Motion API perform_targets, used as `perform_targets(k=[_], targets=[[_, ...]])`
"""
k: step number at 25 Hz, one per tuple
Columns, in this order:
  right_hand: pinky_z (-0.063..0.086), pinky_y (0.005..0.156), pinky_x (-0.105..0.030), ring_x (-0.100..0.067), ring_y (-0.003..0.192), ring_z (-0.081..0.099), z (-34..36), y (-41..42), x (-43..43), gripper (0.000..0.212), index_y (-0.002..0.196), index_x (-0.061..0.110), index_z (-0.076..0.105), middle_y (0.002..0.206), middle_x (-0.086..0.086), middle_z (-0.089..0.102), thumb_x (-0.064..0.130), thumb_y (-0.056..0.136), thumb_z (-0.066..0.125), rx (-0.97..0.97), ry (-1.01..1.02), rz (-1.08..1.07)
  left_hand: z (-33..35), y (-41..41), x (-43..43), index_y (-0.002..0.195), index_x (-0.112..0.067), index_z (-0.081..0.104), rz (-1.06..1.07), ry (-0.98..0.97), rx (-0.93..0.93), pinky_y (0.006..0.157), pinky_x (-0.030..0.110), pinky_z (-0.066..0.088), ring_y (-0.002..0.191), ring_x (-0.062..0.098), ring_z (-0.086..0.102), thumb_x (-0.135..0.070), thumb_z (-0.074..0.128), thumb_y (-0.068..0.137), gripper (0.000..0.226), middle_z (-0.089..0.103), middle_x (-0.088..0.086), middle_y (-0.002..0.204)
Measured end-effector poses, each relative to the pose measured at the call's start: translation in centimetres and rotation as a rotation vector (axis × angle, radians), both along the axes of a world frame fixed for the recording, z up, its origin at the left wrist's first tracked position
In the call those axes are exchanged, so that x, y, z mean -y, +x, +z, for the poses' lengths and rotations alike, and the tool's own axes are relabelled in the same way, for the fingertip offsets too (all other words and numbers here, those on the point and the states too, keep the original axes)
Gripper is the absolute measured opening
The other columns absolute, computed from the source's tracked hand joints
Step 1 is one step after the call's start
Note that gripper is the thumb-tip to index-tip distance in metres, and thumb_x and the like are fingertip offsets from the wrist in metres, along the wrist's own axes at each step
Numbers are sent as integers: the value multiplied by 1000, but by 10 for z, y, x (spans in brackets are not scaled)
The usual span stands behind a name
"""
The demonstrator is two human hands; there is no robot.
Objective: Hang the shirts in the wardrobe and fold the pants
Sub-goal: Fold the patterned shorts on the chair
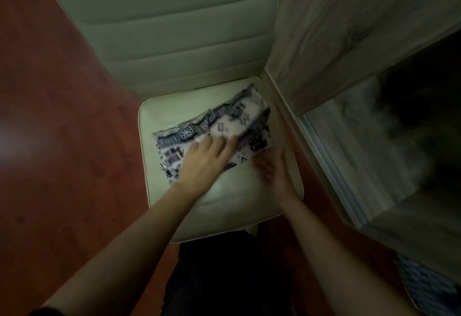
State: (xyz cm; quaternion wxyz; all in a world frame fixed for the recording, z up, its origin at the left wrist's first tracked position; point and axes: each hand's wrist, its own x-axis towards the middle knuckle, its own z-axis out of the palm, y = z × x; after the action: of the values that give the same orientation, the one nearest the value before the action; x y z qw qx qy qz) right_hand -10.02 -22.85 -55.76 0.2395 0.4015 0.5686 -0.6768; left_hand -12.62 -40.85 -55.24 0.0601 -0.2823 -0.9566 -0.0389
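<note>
**Left hand flat on folded pants, right hand at their edge**

A folded pair of white pants with a black and grey geometric print (219,126) lies on the cream padded leather chair seat (174,106), in the middle of the frame and towards the seat's right side. The bundle runs on a slant from centre left up to the right, close under the ribbed cream backrest (179,41).

The left hand (204,158) comes in from the lower left and rests palm down on the near half of the pants. Its grip is released: the fingers (224,145) lie straight and together, pressing on the fabric and curling around nothing.

The right hand (272,171) is just right of centre, at the near right corner of the bundle, and it is blurred. Its fingers reach up along the cloth's edge, but I cannot tell whether its grip is released or pinching the fabric.

At the right of the frame stands a pale wood-grain wardrobe (349,29), its inside dark. Reddish-brown wooden floor (62,116) fills the left. A blue and white patterned textile (429,288) shows in the lower right corner.
</note>
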Motion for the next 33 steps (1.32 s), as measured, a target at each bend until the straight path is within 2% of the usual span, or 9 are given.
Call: perform_targets(k=[4, 9, 11, 14, 17, 21, 23, 28, 33], targets=[[46, 93, -29, -15, 114, 55, -13, -15, -4, 77, 128, 25, 47, 125, 3, 57, 77, 72, 44, -51, 125, 213, -52, 56, 10, 135, -15, 48, -103, -183, 160, 81, 43, 46, 108, 27, 57, -13, 69, 76, 63, 58, 7, 129], [38, 82, -24, -18, 103, 55, -31, -4, -11, 40, 115, 14, 57, 105, 2, 60, 37, 84, 64, 118, 344, 440, -56, 58, 40, 128, -17, 57, -30, -203, 240, 106, 50, 25, 121, 27, 54, -13, 75, 72, 59, 56, 4, 134], [41, 71, -26, -19, 93, 56, -29, 6, -7, 18, 99, 17, 58, 89, 3, 60, 24, 84, 64, 89, 379, 436, -42, 50, 47, 117, -17, 63, 118, -41, 155, 104, 53, 28, 120, 27, 55, -17, 56, 82, 35, 61, 6, 128], [35, 61, -29, -23, 84, 54, -20, 12, 0, 3, 88, 15, 55, 80, -1, 57, 17, 87, 53, -11, 581, 251, -19, 42, 55, 118, -15, 56, 552, 276, 202, 101, 51, 28, 121, 26, 42, -27, 42, 75, 46, 52, 12, 131], [34, 71, -28, -20, 88, 51, -12, -5, 4, 9, 95, 20, 48, 95, -2, 54, 28, 95, 45, -112, 637, 102, -11, 17, 68, 127, -10, 47, 1015, 541, 330, 97, 46, 34, 122, 29, 38, -32, 47, 89, 44, 42, 14, 132], [43, 67, -30, -21, 88, 56, -33, -44, 12, 40, 106, 8, 50, 101, -8, 58, 45, 95, 41, -185, 656, 125, -23, -40, 72, 118, -7, 52, 1305, 497, 508, 91, 43, 37, 114, 35, 44, -52, 37, 94, 52, 46, 18, 122], [46, 72, -33, -22, 90, 58, -42, -61, 17, 48, 110, 7, 50, 102, -8, 59, 50, 94, 39, -137, 657, 169, -34, -57, 66, 115, -7, 52, 1324, 481, 523, 86, 43, 39, 111, 37, 48, -48, 36, 95, 48, 50, 20, 120], [42, 80, -34, -32, 104, 57, -48, -66, -2, 35, 116, 0, 55, 115, -20, 61, 24, 101, 33, -111, 868, 281, -40, -76, 94, 104, -10, 53, 1187, 196, 326, 69, 42, 43, 88, 45, 59, -39, 32, 98, 36, 58, 23, 102], [39, 71, -27, -22, 92, 56, -44, -41, -1, 35, 114, 4, 51, 102, -10, 59, 32, 100, 35, -191, 688, 307, -39, -62, 105, 97, -15, 52, 1074, 493, 435, 71, 39, 43, 88, 33, 59, -48, 34, 96, 38, 64, 14, 99]])
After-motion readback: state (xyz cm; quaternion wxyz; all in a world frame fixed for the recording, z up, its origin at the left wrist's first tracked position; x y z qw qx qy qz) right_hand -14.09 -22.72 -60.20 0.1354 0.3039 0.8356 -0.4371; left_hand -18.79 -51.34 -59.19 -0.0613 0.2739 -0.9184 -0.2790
